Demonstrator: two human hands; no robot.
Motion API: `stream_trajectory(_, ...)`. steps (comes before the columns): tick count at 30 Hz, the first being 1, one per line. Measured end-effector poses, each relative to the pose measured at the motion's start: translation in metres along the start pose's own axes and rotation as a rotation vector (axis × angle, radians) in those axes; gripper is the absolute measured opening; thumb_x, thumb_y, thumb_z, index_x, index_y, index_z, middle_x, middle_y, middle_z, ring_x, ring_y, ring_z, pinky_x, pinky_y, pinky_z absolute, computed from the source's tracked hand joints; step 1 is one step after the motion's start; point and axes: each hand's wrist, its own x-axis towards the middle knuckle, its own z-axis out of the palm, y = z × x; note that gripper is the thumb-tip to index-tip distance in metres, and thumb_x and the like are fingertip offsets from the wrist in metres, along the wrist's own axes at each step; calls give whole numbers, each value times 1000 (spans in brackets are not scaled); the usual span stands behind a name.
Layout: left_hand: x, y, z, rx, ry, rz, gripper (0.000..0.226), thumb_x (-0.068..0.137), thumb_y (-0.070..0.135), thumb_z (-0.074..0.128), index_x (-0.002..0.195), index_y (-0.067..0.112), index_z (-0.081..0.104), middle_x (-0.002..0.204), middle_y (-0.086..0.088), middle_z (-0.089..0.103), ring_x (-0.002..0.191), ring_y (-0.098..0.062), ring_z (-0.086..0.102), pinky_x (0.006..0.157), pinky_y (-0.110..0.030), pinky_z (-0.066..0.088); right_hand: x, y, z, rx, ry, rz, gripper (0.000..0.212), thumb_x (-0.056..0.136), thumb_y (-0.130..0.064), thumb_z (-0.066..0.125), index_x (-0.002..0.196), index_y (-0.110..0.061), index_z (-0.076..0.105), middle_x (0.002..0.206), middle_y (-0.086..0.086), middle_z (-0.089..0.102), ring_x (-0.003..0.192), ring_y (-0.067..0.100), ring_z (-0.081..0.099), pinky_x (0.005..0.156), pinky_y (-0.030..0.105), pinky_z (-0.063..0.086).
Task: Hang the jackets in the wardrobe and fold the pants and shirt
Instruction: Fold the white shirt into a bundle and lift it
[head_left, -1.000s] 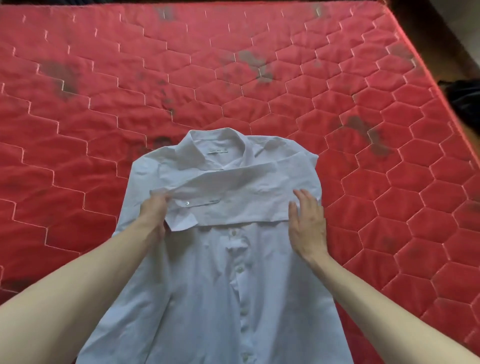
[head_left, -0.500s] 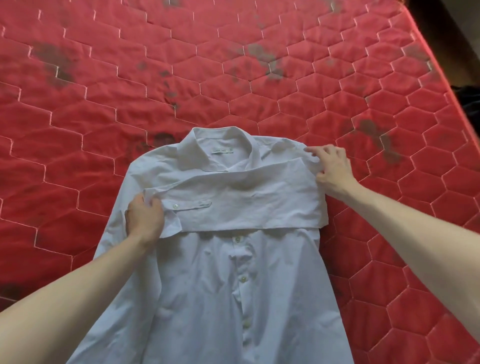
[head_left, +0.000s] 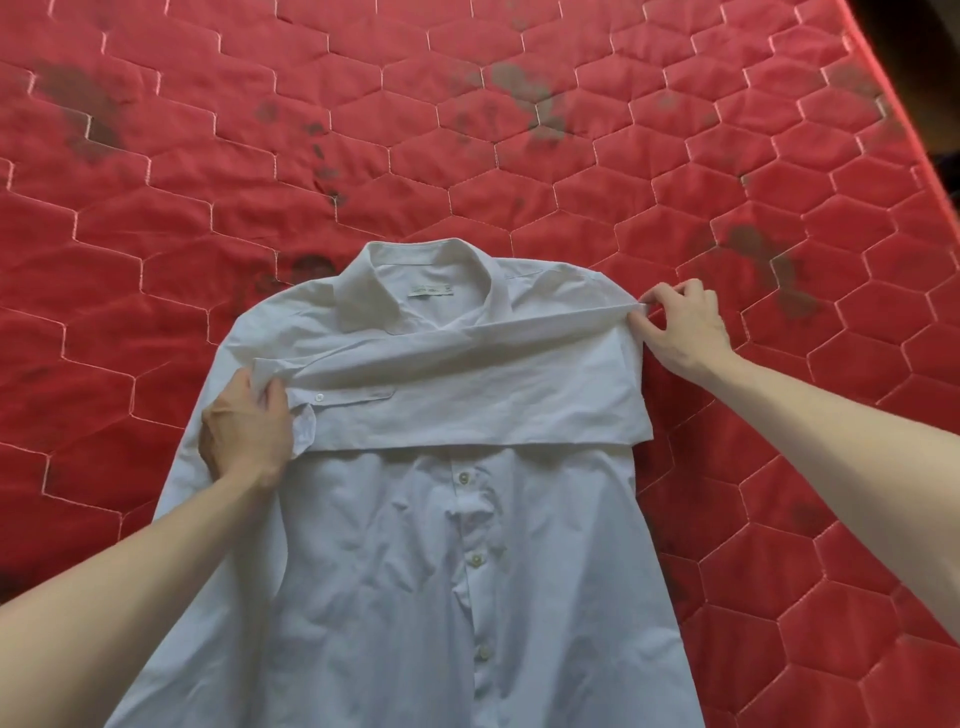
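left hand (head_left: 244, 431), right hand (head_left: 680, 327) pinching shirt (head_left: 415, 571)

We see the right hand (head_left: 684, 325) moved from lying flat on the shirt's (head_left: 415, 545) lower right side a second ago up to the right shoulder corner, now pinching the fold of the sleeve (head_left: 467, 395) there. The left hand (head_left: 244, 423) shifted slightly outward along the cuff (head_left: 304, 410) and now bunches it. The sleeve's top edge is now pulled taut into a raised ridge.
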Motion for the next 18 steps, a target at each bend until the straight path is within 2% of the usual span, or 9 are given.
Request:
stream_trajectory(2,3,1,-2,19,28,3,28,98,31,56,85,7,54,77,-15,53,78,-34,46,71,-44,37,-9,5,-3,153,63,59,40,104,-39,56,139,-19,52,128,14,49,112,31,54,99,48,44)
stream_trajectory(3,3,2,-3,37,37,11,27,98,32,57,85,8,52,76,-13,51,78,-34,45,71,-44,36,-16,5,-3,251,121,133,40,105,-38,54,139,-17,50,126,14,53,109,31,58,98,48,46)
stream_trajectory(5,1,4,-4,84,26,28,24,100,33,57,91,12,49,78,-15,51,80,-38,51,70,-45,36,-37,4,5,350,159,286,37,106,-46,46,124,-16,54,111,11,66,104,36,65,94,48,50)
stream_trajectory(7,-1,6,-4,118,1,33,22,102,33,53,98,10,52,83,-21,57,86,-44,59,70,-44,35,-64,-1,21,239,36,299,46,103,-63,39,104,-20,57,93,7,71,92,35,67,85,47,51)
stream_trajectory(10,2,8,-3,109,-23,36,24,105,28,51,96,6,55,90,-21,59,93,-46,61,72,-44,35,-95,-4,44,173,-68,213,45,102,-60,45,89,-17,50,80,6,66,81,37,63,72,46,47)
stream_trajectory(13,8,6,-4,69,-34,63,22,105,25,54,97,4,56,104,-25,63,100,-46,60,74,-43,36,-102,-3,55,209,20,248,42,101,-58,50,94,-17,45,79,11,63,78,40,61,67,45,45)
stream_trajectory(16,13,1,-7,35,-55,71,22,104,26,57,90,10,50,99,-25,63,97,-46,59,75,-44,37,-103,-5,62,124,79,302,45,101,-61,47,94,-16,47,82,15,65,79,40,61,70,44,44)
stream_trajectory(18,12,-1,-10,35,-56,78,22,104,28,56,93,11,48,92,-24,61,92,-46,59,72,-45,37,-98,-8,61,91,116,304,43,101,-59,47,97,-16,49,88,15,66,81,37,58,73,43,41)
